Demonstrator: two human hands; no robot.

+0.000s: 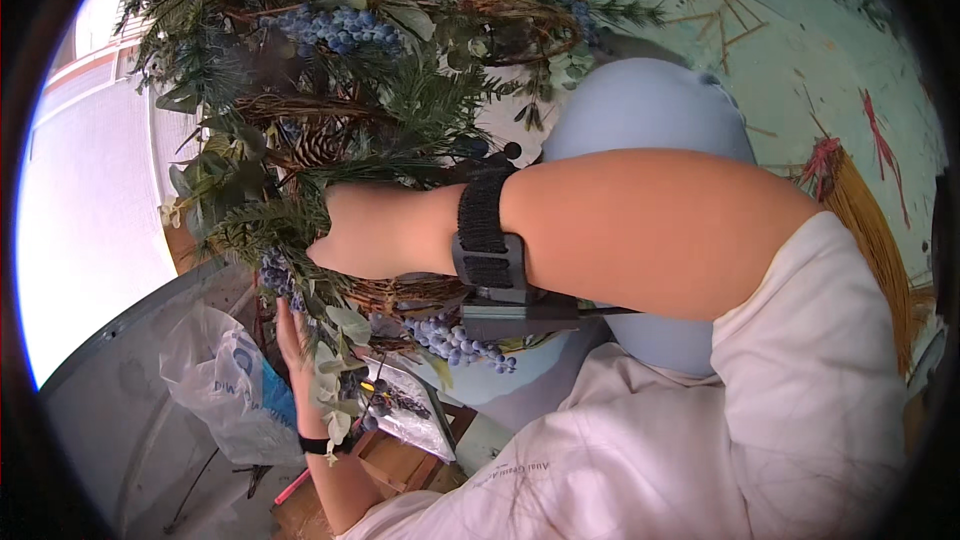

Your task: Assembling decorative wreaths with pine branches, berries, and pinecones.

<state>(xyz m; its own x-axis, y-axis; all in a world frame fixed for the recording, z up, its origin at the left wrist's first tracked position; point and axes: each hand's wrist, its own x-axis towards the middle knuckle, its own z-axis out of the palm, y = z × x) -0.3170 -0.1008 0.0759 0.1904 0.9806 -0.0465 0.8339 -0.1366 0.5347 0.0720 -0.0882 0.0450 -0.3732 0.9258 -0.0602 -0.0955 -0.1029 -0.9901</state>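
Note:
A big wreath (330, 90) of pine sprigs, eucalyptus leaves, blue berries and a pine cone fills the upper middle. My right hand (345, 230) reaches across from the right into its lower left greenery; the fingers are buried in the leaves and I cannot see what they grip. A black strap with a grey device sits on that wrist. My left hand (293, 340) comes up from below and rests against the wreath's lower edge, behind hanging leaves and a blue berry cluster (460, 342). Its fingers are mostly hidden.
A clear plastic bag (225, 380) with blue print lies at the lower left. A wooden crate (400, 465) stands below the wreath. A straw broom (875, 230) and scattered twigs lie on the pale green floor (800, 50) at right. My knee in light blue fabric (645, 105) rises at the centre.

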